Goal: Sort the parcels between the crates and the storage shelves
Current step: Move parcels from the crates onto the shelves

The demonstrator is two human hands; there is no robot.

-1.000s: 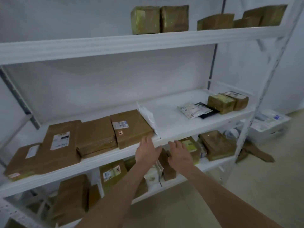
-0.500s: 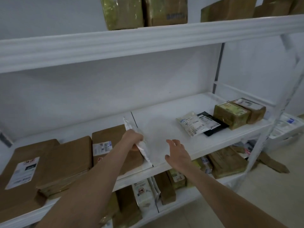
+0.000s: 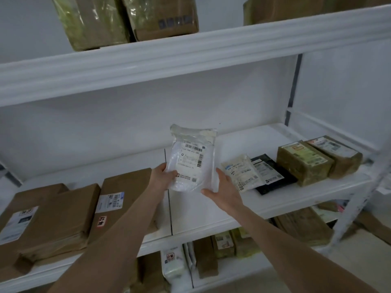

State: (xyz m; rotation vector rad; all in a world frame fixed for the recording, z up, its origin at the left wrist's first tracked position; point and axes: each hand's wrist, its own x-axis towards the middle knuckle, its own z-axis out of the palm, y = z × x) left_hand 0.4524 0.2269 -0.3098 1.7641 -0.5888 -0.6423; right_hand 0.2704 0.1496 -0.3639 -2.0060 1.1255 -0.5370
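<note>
At the centre of the frame the left hand [image 3: 164, 176] grips the lower left edge of a white plastic mailer [image 3: 191, 160], thumb pressed onto its front face. The right hand [image 3: 224, 190] cups the mailer's lower right corner from beneath, fingers wrapped up along its side. The mailer is held upright above the middle shelf [image 3: 211, 210], label toward the camera. It is a soft, glossy pouch with a crinkled translucent flap at the top, a printed barcode label and a round bulge showing through the film.

Just right of it, flat on the smooth white shelf board, lies a cream pouch [image 3: 241, 173] overlapping a black pouch [image 3: 275, 178], both thin and flexible. Further right stand two blocky cardboard boxes [image 3: 304, 161] wrapped in shiny tape, side by side and touching.

At the lower left of the frame, three flat brown kraft-paper packages [image 3: 61, 216] lie on the same shelf, overlapping like tiles, each with a white label; the nearest to the left forearm bears a small red-and-white sticker.

On the top shelf [image 3: 190, 58], upper left of the frame, sit two boxes in wrinkled clear film [image 3: 124, 15]. Below, the bottom shelf [image 3: 222, 273] holds more brown parcels and a white pouch standing on edge.
</note>
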